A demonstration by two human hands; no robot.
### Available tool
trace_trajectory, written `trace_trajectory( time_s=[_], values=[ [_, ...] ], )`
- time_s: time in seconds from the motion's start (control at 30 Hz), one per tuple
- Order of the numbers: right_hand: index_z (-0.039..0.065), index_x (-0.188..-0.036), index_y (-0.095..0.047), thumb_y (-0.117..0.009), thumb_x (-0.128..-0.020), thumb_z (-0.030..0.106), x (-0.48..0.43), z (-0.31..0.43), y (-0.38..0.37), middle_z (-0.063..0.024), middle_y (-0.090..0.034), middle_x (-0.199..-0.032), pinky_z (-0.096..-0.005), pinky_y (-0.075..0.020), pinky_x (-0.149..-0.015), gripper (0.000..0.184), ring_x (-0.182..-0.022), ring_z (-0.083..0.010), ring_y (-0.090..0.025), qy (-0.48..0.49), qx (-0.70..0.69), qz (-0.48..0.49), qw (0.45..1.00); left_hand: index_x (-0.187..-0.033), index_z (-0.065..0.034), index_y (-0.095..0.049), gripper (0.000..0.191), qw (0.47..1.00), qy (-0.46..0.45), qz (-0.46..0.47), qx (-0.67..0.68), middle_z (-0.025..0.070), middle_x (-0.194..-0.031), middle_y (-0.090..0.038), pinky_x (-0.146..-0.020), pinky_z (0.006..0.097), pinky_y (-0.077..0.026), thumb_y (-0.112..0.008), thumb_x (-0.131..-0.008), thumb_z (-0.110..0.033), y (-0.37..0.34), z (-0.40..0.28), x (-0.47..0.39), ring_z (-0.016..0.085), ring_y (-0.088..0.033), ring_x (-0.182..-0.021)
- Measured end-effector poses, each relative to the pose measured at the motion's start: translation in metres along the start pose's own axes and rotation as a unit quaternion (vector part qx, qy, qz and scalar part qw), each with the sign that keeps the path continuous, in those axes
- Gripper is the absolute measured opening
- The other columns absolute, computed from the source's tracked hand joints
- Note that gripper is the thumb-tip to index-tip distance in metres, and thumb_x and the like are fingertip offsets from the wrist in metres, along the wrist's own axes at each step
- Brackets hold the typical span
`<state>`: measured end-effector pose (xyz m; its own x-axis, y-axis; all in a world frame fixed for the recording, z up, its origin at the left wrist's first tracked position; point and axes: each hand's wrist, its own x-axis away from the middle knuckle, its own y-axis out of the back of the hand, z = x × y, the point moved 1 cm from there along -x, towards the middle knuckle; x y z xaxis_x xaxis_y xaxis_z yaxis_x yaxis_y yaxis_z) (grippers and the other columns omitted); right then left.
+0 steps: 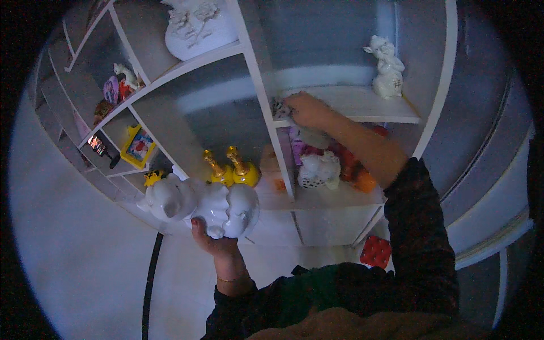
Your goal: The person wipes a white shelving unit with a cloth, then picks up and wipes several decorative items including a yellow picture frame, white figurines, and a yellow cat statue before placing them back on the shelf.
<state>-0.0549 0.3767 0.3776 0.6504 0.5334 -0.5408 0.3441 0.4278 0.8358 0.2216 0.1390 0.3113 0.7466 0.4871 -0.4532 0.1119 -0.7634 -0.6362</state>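
My left hand (212, 240) holds a glossy white ceramic animal figurine (212, 204), tipped on its side, in front of the shelving unit. My right hand (308, 109) reaches to the left end of a white shelf board (357, 104). Its fingers close on a crumpled grey piece (280, 109) that looks like a cloth, pressed near the upright divider. On the right part of that same board stands another white ceramic animal figurine (386, 68). Below my right forearm a white openwork ceramic ornament (318, 170) sits in the lower compartment.
Two yellow-and-gold bottles (233, 168) stand behind the held figurine. A large white vase (202, 29) occupies an upper compartment. Further left are a yellow picture frame (138, 146) and small ornaments (123, 80). A red tufted stool (376, 251) is on the floor at right.
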Motion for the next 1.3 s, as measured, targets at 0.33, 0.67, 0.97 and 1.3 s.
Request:
trace_trajectory(
  time_s=[0.33, 0.67, 0.97, 1.3],
  values=[
    [0.004, -0.105, -0.062, -0.058, -0.081, 0.015, 0.04, -0.065, 0.094, -0.0131, -0.065, -0.086, -0.0384, -0.0511, -0.071, 0.026, -0.076, -0.0277, -0.063, -0.074, -0.25, -0.086, 0.962, -0.136, -0.002, -0.038, 0.07, 0.997, -0.023, 0.07, 0.005, 0.0166, -0.13, -0.05, -0.1, 0.0491, -0.041, -0.053, -0.083, -0.046, 0.001, 0.016, -0.014, 0.034, -0.051, -0.118],
    [0.003, -0.11, -0.063, -0.052, -0.08, 0.019, -0.042, -0.068, -0.019, -0.0201, -0.063, -0.109, -0.0484, -0.0465, -0.089, 0.036, -0.106, -0.0371, -0.057, -0.11, 0.167, 0.078, 0.977, -0.136, -0.0017, -0.037, 0.074, 1.0, -0.026, -0.005, -0.01, 0.0168, -0.13, -0.05, -0.101, 0.048, -0.04, -0.056, -0.081, -0.047, 0.022, 0.012, -0.008, 0.033, -0.05, -0.118],
    [0.005, -0.116, -0.059, -0.053, -0.076, 0.014, -0.038, -0.005, 0.0, -0.02, -0.06, -0.113, -0.0488, -0.0457, -0.091, 0.042, -0.105, -0.0392, -0.058, -0.096, 0.035, 0.104, 0.989, -0.136, -0.0019, -0.037, 0.072, 0.998, -0.017, 0.052, -0.02, 0.0167, -0.129, -0.05, -0.098, 0.0488, -0.043, -0.055, -0.081, -0.045, 0.022, 0.004, -0.008, 0.034, -0.053, -0.115],
    [0.006, -0.102, -0.063, -0.055, -0.077, 0.014, 0.017, 0.028, 0.011, -0.017, -0.063, -0.098, -0.0509, -0.0486, -0.082, 0.028, -0.091, -0.038, -0.06, 0.026, -0.015, -0.034, 0.999, -0.134, -0.0004, -0.036, 0.075, 0.994, 0.028, 0.083, 0.061, 0.015, -0.124, -0.051, -0.095, 0.0424, -0.047, -0.067, -0.08, -0.041, 0.009, -0.004, -0.011, 0.03, -0.055, -0.112]
  ],
)
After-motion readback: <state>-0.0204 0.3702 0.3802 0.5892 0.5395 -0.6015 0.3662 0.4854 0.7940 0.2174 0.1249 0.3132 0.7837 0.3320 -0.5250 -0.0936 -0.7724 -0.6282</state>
